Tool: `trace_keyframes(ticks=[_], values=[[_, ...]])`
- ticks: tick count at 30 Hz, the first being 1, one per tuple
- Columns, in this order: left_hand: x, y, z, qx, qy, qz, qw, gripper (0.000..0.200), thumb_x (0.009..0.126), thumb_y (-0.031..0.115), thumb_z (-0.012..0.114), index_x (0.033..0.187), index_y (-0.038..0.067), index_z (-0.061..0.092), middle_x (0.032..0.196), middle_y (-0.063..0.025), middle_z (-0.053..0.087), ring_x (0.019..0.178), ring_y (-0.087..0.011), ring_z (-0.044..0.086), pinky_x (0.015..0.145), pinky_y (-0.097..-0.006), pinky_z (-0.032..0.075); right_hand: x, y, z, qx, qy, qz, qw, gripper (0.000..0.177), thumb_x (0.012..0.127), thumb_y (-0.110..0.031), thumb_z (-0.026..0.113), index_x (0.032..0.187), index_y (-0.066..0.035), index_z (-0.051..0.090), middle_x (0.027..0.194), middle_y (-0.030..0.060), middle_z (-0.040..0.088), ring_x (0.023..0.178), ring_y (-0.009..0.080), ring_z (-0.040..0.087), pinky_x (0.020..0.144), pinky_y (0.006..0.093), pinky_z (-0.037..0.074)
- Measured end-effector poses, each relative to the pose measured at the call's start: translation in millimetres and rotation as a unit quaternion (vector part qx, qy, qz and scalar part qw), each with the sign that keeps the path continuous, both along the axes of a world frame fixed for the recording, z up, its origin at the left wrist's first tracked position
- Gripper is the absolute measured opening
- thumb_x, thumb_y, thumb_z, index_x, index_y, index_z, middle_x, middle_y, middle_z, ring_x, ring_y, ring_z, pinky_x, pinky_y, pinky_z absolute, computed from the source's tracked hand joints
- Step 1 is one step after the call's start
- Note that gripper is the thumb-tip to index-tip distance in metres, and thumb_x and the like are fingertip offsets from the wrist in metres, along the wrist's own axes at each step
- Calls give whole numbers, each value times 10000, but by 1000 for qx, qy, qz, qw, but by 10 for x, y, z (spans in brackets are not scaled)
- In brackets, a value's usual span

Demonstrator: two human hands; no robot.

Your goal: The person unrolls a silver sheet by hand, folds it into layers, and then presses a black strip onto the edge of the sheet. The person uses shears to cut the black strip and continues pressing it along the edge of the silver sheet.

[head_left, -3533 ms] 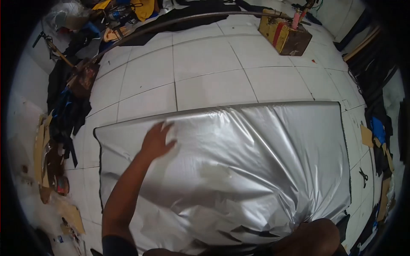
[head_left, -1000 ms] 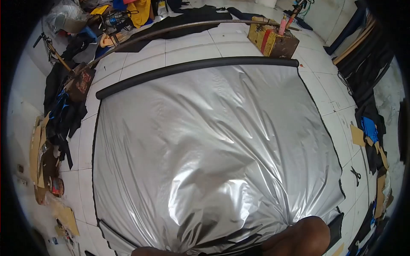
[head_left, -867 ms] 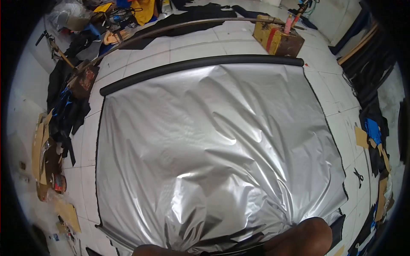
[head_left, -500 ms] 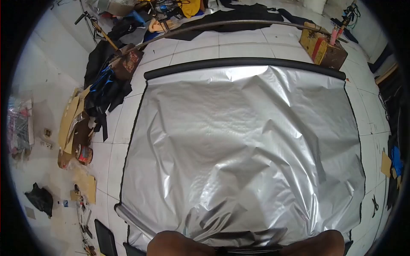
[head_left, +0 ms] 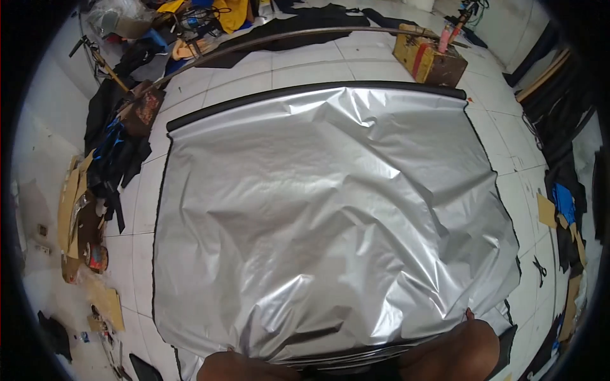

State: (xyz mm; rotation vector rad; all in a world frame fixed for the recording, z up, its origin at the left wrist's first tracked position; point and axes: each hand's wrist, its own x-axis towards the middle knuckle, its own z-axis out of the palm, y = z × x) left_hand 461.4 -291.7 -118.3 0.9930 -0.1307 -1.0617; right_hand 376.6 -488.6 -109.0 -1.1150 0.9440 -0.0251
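A wide silver sheet (head_left: 305,209) lies wrinkled over the floor, its far end wound on a black roll (head_left: 318,91). Bent knees show at the bottom edge, above gathered silver and black folds. Just past the right knee, a fingertip of my right hand (head_left: 469,314) touches the sheet near its right side; the rest of that hand is hidden. No clear part of my left hand can be made out.
Beyond the roll, a long metal bar (head_left: 279,39) spans from a rusty block (head_left: 141,113) to a yellow-and-red box (head_left: 427,58). Cardboard (head_left: 75,206) and black scraps lie left. Scissors (head_left: 539,272) rest on the right floor.
The view has turned, so the sheet, roll and box appear farther left. A fingertip now shows by the right knee, and the sheet's near right part has shifted and creased.
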Motion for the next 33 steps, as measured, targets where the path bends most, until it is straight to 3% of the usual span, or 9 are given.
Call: trace_keyframes(ticks=[6,14,16,22,24,26,27,30,33], values=[[-211,919,-361,18,148,197,969,264,794,220,527,965,30,592,969,-115,617,932,-266,593,892,-376,442,-231,-33,191,91,-4,-151,984,272,775,-210,566,1020,-92,555,874,59,585,870,243,572,813,380,462],[-778,4221,79,134,49,656,741,277,795,237,526,965,27,586,969,-109,616,933,-258,595,905,-373,439,93,-963,19,-47,-112,-169,978,287,791,-198,553,1048,-71,536,916,50,581,859,195,573,796,326,472],[-426,4314,203,194,-9,647,737,258,793,229,513,941,29,581,964,-113,603,915,-254,587,888,-393,443,600,-952,342,-241,-89,-113,960,395,798,-172,543,1173,-59,495,997,76,581,918,206,567,818,326,474],[1340,4980,-224,254,-96,617,739,379,868,354,543,1074,36,546,1044,-87,569,992,-215,544,899,-365,424,2207,-1122,283,-258,-92,-31,961,720,883,-328,538,1456,-152,139,1319,135,449,1107,252,495,869,371,457],[1699,4748,-122,212,-98,641,731,487,879,362,536,1228,34,447,1160,-114,516,1065,-237,508,935,-370,398,2439,-1212,100,-227,-111,3,968,651,919,-392,488,1437,-108,214,1383,131,392,1187,272,443,935,377,411],[1866,4658,-51,262,-153,641,705,605,887,389,526,1343,39,335,1269,-133,455,1151,-250,452,982,-378,348,2425,-1346,-143,-357,-133,118,917,613,922,-433,460,1420,-125,277,1408,123,356,1231,260,403,959,417,374],[1840,4734,-84,333,-202,620,681,661,890,411,521,1381,45,273,1319,-137,419,1200,-253,415,1012,-385,311,2351,-1345,-220,-557,-160,160,799,561,947,-401,446,1352,-19,376,1368,177,396,1242,291,395,1016,360,326],[1491,4484,-46,491,-457,505,543,782,895,436,501,1455,62,103,1484,-146,202,1344,-273,239,1086,-403,190,1989,-1320,-304,-640,-137,142,742,523,897,-296,551,1309,-8,411,1311,222,429,1213,337,425,1012,396,337],[1098,4145,93,511,-515,381,573,856,843,444,544,1459,58,90,1509,-165,114,1388,-304,121,1100,-448,143,1707,-1204,-98,-711,-146,277,629,503,837,-217,584,1283,-32,442,1269,236,450,1191,378,435,1000,419,349]])
